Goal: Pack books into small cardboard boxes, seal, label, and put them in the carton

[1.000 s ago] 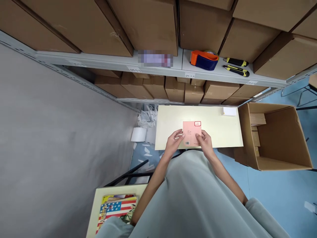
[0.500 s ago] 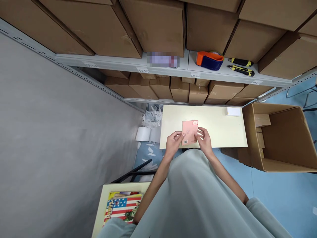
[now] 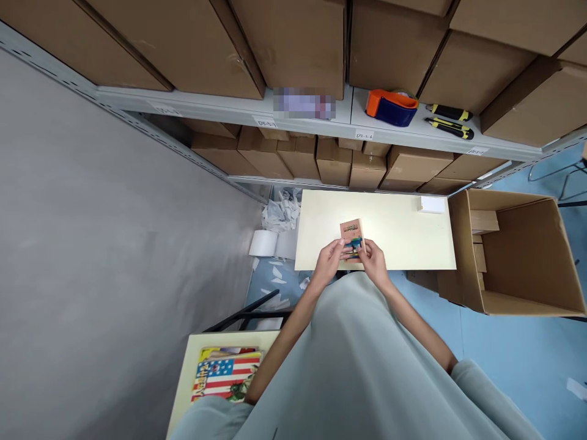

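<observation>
A small pink book with a blue-green picture on its cover is held above the front part of the cream table. My left hand grips its left edge, fingers lying partly over the cover. On the opposite edge, my right hand pinches it with the thumb on the front. The lower part of the cover is partly hidden by fingers. A small white box lies at the table's far right corner.
An open cardboard carton with smaller boxes inside stands right of the table. Shelving ahead bears cartons, a tape dispenser and utility knives. Magazines lie on a side table at lower left. Paper rolls stand by the wall.
The book has been turned over: its plain pink back with a barcode faced up before, and now the pictured cover does. Both hands have come slightly closer together.
</observation>
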Motion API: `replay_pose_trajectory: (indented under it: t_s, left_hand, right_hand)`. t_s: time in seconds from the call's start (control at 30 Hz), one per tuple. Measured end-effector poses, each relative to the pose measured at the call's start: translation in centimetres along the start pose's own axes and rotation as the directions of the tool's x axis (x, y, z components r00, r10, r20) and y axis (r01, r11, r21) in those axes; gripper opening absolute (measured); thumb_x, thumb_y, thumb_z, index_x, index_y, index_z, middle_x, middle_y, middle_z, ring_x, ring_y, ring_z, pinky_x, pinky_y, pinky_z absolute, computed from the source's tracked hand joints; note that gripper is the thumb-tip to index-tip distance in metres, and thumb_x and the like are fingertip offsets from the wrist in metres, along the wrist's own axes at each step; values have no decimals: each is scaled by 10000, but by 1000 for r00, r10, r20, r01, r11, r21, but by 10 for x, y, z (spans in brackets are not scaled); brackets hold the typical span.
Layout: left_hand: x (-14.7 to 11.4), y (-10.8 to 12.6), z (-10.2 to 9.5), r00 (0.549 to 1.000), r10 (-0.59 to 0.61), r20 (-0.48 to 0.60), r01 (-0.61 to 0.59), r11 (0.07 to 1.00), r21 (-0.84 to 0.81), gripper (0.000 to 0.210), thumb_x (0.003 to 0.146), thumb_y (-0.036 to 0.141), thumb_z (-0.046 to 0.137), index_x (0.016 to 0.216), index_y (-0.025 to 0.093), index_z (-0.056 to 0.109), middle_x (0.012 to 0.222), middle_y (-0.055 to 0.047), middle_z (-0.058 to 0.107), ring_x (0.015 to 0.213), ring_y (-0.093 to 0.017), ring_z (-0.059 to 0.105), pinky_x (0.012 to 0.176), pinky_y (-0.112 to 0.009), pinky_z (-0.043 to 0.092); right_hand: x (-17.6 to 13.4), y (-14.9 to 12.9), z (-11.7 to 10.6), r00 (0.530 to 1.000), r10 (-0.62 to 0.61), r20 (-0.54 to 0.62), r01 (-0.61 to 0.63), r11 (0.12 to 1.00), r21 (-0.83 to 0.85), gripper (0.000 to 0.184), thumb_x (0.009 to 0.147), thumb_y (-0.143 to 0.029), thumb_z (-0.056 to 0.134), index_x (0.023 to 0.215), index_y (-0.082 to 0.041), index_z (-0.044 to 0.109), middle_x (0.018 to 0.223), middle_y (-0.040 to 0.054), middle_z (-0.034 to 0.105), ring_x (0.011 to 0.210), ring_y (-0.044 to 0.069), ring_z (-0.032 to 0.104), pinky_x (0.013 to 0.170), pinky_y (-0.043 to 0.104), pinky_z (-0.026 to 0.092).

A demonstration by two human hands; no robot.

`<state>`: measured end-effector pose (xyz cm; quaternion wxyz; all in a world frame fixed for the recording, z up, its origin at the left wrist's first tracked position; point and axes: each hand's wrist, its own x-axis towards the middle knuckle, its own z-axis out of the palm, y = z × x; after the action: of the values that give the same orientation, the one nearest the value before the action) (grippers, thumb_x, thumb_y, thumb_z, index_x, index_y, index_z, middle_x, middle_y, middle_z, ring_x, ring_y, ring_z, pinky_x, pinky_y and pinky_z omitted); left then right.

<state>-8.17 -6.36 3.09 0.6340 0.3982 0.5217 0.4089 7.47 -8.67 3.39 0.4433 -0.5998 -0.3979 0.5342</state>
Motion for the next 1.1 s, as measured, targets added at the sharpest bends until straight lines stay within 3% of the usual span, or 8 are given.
replay_pose_trajectory:
  t_s: [0.17,0.37,0.53,0.7,0.77,0.87,0.97,1.1]
  left_hand:
    - [3,-9,-15,976,94,-198,-53,978,201,551,871,622,795,1237,213,749,1341,-162,761,1251,-315,715,1024,-458,607]
    - [1,-11,-17,995,-81,-59,83,996,30,539,767,662,866,1036,197,818,1128,-126,834,1065,-289,768,983,-426,602]
    - [-2,-8,-7,991,-104,-84,102,994,-28,524,663,646,934,901,203,790,943,-76,826,915,-246,763,888,-374,610]
    - [-10,-5,-1,994,-104,-39,102,993,-52,519,730,673,886,897,219,698,886,-52,799,853,-218,742,822,-337,584]
    - [-13,-4,1,995,-90,-43,87,994,-66,514,763,677,862,905,224,665,862,-41,782,838,-211,736,807,-330,573]
    - [-15,-3,4,996,-41,-85,36,998,-59,512,771,671,860,896,225,642,833,-32,755,821,-205,729,808,-332,571]
    - [-14,-2,7,992,13,-125,-18,999,-43,519,766,673,866,903,226,640,877,-47,767,836,-212,741,836,-353,587]
    - [-15,-2,15,993,40,-112,-46,997,-54,542,753,685,868,912,226,627,936,-75,791,874,-233,769,827,-373,609]
  right_hand:
    - [3,-8,-21,999,41,-13,-39,984,172,476,871,-614,782,1145,-236,694,1087,93,844,999,314,815,939,472,665]
    - [-1,-14,-27,997,71,-13,-68,980,185,509,844,-634,801,1150,-244,689,1120,89,844,1004,300,808,909,451,659]
    - [-2,-6,-28,996,84,-2,-83,984,155,565,822,-702,785,1140,-248,676,1104,86,844,1014,305,806,919,462,659]
    - [-2,6,-29,996,88,27,-91,984,156,551,835,-660,786,1170,-238,669,1148,109,825,1086,323,789,1032,517,621]
    - [-3,8,-29,997,58,-48,-54,995,85,584,830,-640,786,1229,-231,660,1273,140,783,1201,329,744,1086,533,587]
    - [-10,4,-29,973,-104,-206,78,989,-128,557,891,-587,741,1319,-241,660,1487,161,663,1396,322,617,1161,542,526]
    - [-20,-5,-25,969,-218,-118,185,952,-244,403,989,-517,667,1300,-263,709,1475,136,676,1411,302,604,1196,531,500]
    - [-29,-13,-10,988,-155,-3,151,967,-204,454,984,-564,695,1326,-267,721,1432,123,718,1247,295,716,1141,503,565]
